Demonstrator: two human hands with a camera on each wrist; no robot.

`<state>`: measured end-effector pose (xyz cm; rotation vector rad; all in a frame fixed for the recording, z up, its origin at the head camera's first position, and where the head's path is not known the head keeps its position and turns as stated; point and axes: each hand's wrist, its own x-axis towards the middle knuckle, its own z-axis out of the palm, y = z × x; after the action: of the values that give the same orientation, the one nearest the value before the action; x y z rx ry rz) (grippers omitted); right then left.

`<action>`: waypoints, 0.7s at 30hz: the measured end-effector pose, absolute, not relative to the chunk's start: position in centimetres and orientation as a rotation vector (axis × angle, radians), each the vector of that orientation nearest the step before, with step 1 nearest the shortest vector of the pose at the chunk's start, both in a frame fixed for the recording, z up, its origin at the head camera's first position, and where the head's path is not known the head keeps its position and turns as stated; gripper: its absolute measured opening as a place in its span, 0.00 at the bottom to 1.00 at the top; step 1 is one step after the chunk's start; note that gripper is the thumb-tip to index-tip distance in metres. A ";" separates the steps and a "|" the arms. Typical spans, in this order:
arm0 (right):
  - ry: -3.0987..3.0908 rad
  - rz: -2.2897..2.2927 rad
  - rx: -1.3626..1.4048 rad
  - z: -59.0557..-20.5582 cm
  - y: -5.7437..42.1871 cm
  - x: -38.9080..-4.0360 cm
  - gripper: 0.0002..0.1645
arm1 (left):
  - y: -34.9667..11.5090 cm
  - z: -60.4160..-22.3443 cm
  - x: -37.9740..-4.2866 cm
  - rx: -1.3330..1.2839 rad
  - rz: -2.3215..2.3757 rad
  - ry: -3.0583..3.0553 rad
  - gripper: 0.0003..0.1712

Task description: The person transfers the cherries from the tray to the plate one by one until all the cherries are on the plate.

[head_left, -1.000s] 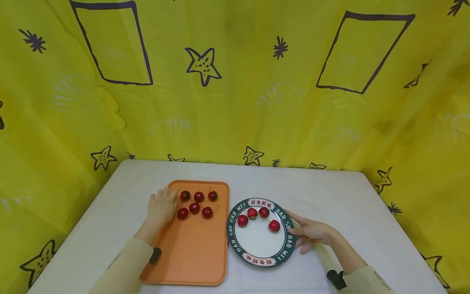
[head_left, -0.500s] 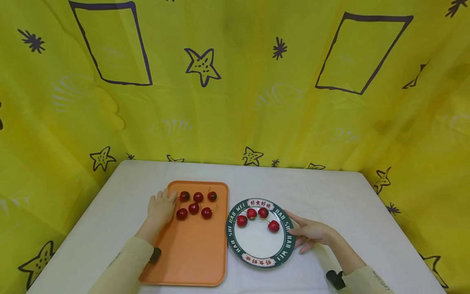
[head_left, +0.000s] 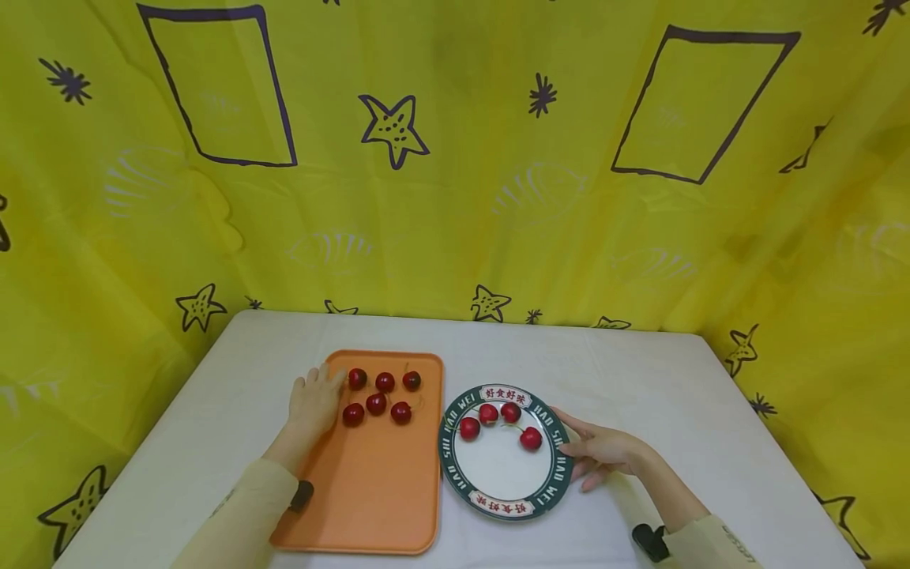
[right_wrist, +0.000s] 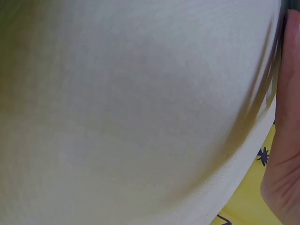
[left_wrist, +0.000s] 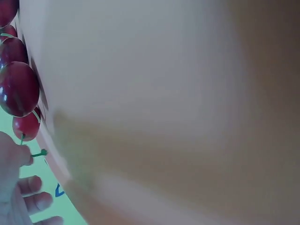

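Observation:
In the head view, my left hand [head_left: 315, 401] reaches over the left edge of the orange tray [head_left: 370, 498]. Its fingertips are at the leftmost cherry of the back row [head_left: 357, 379]. The left wrist view shows that cherry's green stem [left_wrist: 39, 153] passing between the fingers, which pinch it; the cherry [left_wrist: 26, 126] hangs by or rests near the tray, I cannot tell which. More dark red cherries [head_left: 376, 404] lie on the tray. My right hand [head_left: 603, 449] holds the right rim of a green-rimmed white plate [head_left: 501, 478], thumb on top and fingers lower down.
Several brighter red cherries [head_left: 530, 438] with stems sit toward the plate's back half. Tray and plate stand side by side on a white table [head_left: 569, 356]. A yellow patterned curtain [head_left: 455, 197] surrounds the table's back and sides.
My left fingertips have come slightly closer to the back-left cherry, and less of its stem shows between them. The right hand and plate have stayed in place.

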<state>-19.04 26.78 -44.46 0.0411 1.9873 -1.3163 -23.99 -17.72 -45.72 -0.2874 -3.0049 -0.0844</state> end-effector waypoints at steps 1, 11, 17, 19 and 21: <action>1.990 -1.314 0.040 -44.4 26.8 -19.0 0.46 | -17.7 -45.7 -24.0 -0.294 -0.093 -2.988 0.12; 2.004 -1.310 0.058 -44.6 26.8 -19.0 0.45 | -16.0 -44.5 -24.2 -0.376 -0.107 -2.863 0.13; 2.001 -1.310 0.043 -44.7 26.9 -19.1 0.46 | -13.8 -43.3 -23.8 -0.496 -0.134 -2.752 0.13; 2.006 -1.306 0.055 -44.7 26.9 -19.1 0.46 | -12.9 -42.8 -23.6 -0.536 -0.133 -2.719 0.13; 2.012 -1.303 0.069 -44.7 26.8 -19.1 0.46 | -12.0 -42.5 -23.3 -0.564 -0.115 -2.702 0.14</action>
<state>-19.12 26.82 -44.75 0.0687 2.0123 -1.3028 -23.32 -11.99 -42.46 -0.5635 -2.7025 -0.1154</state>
